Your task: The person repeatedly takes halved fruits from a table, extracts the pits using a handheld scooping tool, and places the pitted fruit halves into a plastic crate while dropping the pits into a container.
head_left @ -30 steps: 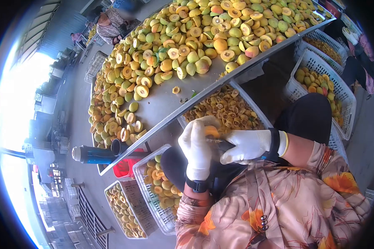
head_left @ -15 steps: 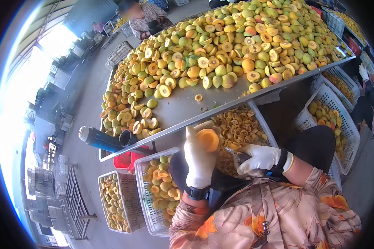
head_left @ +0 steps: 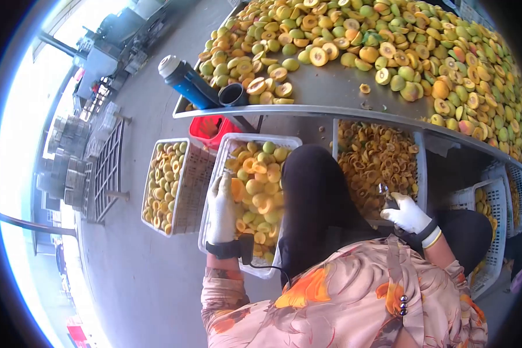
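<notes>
My left hand, in a white glove, is over the left side of a white crate filled with peach halves. Its fingers are closed on an orange peach half, cut and hollowed. My right hand, also gloved, grips the dark handle of a pitting spoon with a shiny metal head. That tool is above a bin of peach scraps, between my knees and the table.
A metal table bears a large heap of cut peaches. On its left corner are a blue thermos and a dark cup. Beneath stands a red bucket. Another full crate is at left, and more crates at right.
My left hand has moved left and down from above the scrap bin to the crate with the peach half. My right hand keeps the pitting spoon. The view has turned left.
</notes>
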A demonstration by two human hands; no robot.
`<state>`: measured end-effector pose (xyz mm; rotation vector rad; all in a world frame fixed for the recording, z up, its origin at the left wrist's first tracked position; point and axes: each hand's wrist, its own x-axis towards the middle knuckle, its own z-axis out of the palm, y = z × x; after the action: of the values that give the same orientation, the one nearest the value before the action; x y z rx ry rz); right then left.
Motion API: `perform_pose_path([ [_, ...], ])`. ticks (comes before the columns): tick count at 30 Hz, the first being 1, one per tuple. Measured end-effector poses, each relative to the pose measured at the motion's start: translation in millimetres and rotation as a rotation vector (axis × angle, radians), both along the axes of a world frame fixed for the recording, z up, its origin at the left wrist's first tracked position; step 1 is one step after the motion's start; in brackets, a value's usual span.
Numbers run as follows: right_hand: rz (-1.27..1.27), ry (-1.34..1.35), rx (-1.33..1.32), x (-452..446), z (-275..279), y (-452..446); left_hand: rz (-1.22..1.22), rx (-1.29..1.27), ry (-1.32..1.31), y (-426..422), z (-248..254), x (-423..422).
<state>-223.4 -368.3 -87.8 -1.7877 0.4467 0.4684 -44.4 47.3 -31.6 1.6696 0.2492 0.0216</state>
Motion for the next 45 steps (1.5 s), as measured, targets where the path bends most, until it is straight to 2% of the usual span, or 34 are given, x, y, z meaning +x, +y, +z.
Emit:
perform_pose_path([
  [3, 0.062, -0.017, -0.05, 2, -8, 2, -0.075, 0.255, 0.104, 72, -45, -19],
  [4, 0.082, -0.045, -0.065, 1, -18, 0, -0.014, 0.345, 0.212, 88, -60, -28],
  [5, 0.148, -0.106, -0.171, 0, -27, -2, -0.028, 0.585, 0.214, 107, -79, -38],
  [6, 0.14, -0.079, -0.153, 1, -26, 2, -0.046, 0.825, 0.216, 125, -102, -51],
  [8, 0.109, -0.034, -0.124, 4, -19, 10, -0.1, 1.078, 0.241, 150, -153, -77],
  [10, 0.131, -0.037, -0.168, 6, -17, 14, -0.245, 1.051, 0.369, 136, -173, -108],
  [11, 0.167, -0.07, -0.18, 6, -29, 8, -0.315, 0.91, 0.55, 144, -217, -122],
  [12, 0.233, -0.013, -0.281, 10, -25, 6, -0.623, 0.83, 0.74, 148, -247, -124],
  [13, 0.205, -0.02, -0.278, 12, -21, 6, -0.651, 0.913, 0.545, 131, -254, -136],
  [14, 0.188, -0.018, -0.271, 13, -17, 8, -0.737, 0.692, 0.592, 134, -281, -134],
  [15, 0.166, 0.036, -0.248, 14, -13, 9, -0.734, 0.709, 0.772, 118, -267, -121],
  [16, 0.147, 0.088, -0.22, 16, -10, 8, -0.755, 0.828, 0.642, 117, -272, -113],
  [18, 0.11, 0.091, -0.184, 14, -12, 5, -0.672, 1.016, 0.618, 84, -209, -73],
  [19, 0.121, 0.07, -0.218, 14, -13, 3, -0.561, 1.026, 0.478, 80, -201, -51],
  [21, 0.14, 0.102, -0.245, 16, -16, 1, -0.344, 1.044, 0.122, 40, -130, -5],
  [22, 0.157, 0.056, -0.27, 16, -19, 0, -0.366, 0.902, 0.069, 27, -106, 26],
  [23, 0.174, 0.011, -0.296, 16, -23, -1, -0.369, 0.816, -0.103, 19, -105, 60],
  [24, 0.19, -0.033, -0.322, 16, -25, -2, -0.404, 0.748, -0.103, -18, -53, 78],
  [26, 0.222, -0.026, -0.346, 22, -17, -3, -0.49, 0.792, -0.618, -80, 11, 117],
  [27, 0.218, -0.022, -0.336, 24, -13, -5, -0.528, 0.714, -0.549, -104, 19, 142],
  [28, 0.216, -0.018, -0.324, 26, -12, -7, -0.537, 0.769, -0.641, -132, 30, 164],
  [29, 0.227, -0.018, -0.341, 27, -12, -10, -0.566, 0.799, -0.599, -160, 44, 182],
  [30, 0.207, -0.006, -0.335, 28, -9, -11, -0.578, 0.842, -0.713, -183, 37, 211],
  [31, 0.198, -0.022, -0.325, 27, -11, -14, -0.613, 0.75, -0.689, -206, 34, 233],
  [32, 0.19, -0.049, -0.317, 27, -17, -17, -0.599, 0.789, -0.684, -227, 23, 260],
  [33, 0.208, -0.046, -0.334, 28, -19, -19, -0.621, 0.966, -0.68, -249, 33, 270],
  [34, 0.226, -0.048, -0.349, 31, -18, -21, -0.637, 0.978, -0.595, -266, 32, 282],
  [36, 0.249, -0.104, -0.246, 34, -14, -27, -0.663, 1.229, -0.597, -294, 12, 320],
  [37, 0.262, -0.051, -0.239, 36, -13, -28, -0.673, 1.286, -0.641, -302, 5, 331],
  [39, 0.283, 0.028, -0.235, 39, -11, -32, -0.705, 1.384, -0.717, -321, -7, 340],
  [43, 0.292, 0.062, -0.175, 44, -10, -40, -0.772, 1.489, -0.517, -351, -7, 338],
  [45, 0.289, 0.071, -0.138, 46, -7, -42, -0.78, 1.49, -0.541, -356, -16, 346],
])
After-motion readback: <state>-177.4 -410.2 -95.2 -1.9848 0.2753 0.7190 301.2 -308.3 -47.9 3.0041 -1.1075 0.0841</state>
